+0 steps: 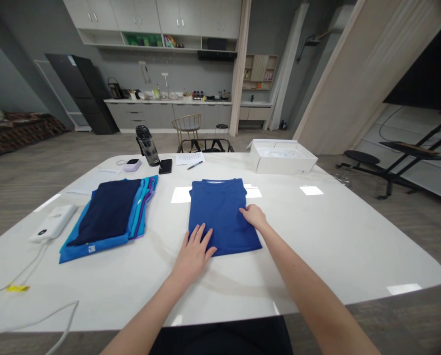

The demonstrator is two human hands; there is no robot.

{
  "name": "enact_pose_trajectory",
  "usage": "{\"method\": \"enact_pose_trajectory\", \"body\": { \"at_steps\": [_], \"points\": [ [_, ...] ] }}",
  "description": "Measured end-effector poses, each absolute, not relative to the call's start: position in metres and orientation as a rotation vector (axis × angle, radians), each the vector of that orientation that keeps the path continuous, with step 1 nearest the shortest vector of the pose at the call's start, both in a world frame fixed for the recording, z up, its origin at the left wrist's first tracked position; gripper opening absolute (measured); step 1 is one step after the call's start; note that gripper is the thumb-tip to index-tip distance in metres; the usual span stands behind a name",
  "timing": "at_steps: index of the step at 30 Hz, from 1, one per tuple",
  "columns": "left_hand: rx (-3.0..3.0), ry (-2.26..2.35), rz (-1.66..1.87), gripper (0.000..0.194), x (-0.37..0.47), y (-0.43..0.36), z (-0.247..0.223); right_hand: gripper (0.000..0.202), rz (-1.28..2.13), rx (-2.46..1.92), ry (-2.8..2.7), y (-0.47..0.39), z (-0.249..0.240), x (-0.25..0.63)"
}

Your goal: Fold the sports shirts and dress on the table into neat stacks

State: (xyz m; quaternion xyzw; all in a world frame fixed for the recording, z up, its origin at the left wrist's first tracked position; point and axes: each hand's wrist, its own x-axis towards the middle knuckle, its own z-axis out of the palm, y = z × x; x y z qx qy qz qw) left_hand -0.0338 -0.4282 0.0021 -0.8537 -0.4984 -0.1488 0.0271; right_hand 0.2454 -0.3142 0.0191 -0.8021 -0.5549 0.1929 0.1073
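Note:
A blue T-shirt (220, 212), folded into a rough rectangle, lies flat on the white table (316, 246) in front of me, its collar at the far edge. My left hand (194, 251) rests on its near left corner with the fingers spread. At the right edge of the shirt, my right hand (253, 216) pinches the cloth between thumb and fingers. To the left sits a stack of folded clothes (144, 207) in blue, turquoise and purple, topped by a dark navy folded garment (107, 209).
Left of the stack lies a white power bank (54, 224) with a cable. Along the far side are a black water bottle (147, 147), a phone (165, 166), a pen (195, 165), paper (187, 158) and an open white box (283, 160).

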Motion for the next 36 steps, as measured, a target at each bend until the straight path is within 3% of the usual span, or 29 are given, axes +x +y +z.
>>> {"method": "enact_pose_trajectory", "body": {
  "at_steps": [18, 26, 36],
  "points": [
    [-2.773, -1.561, -0.356, 0.065, 0.005, -0.407, -0.012, 0.03, 0.139, -2.351, -1.731, -0.34, 0.011, 0.262],
    [-3.123, -1.228, -0.45, 0.06, 0.05, -0.426, 0.011, 0.033, 0.035, -2.475, -1.628, -0.358, 0.01, 0.365],
    [-2.945, -1.202, -0.461, 0.046, -0.04, -0.426, -0.032, 0.037, -0.018, -2.731, -1.307, -0.383, 0.002, 0.538]
  ]
}}
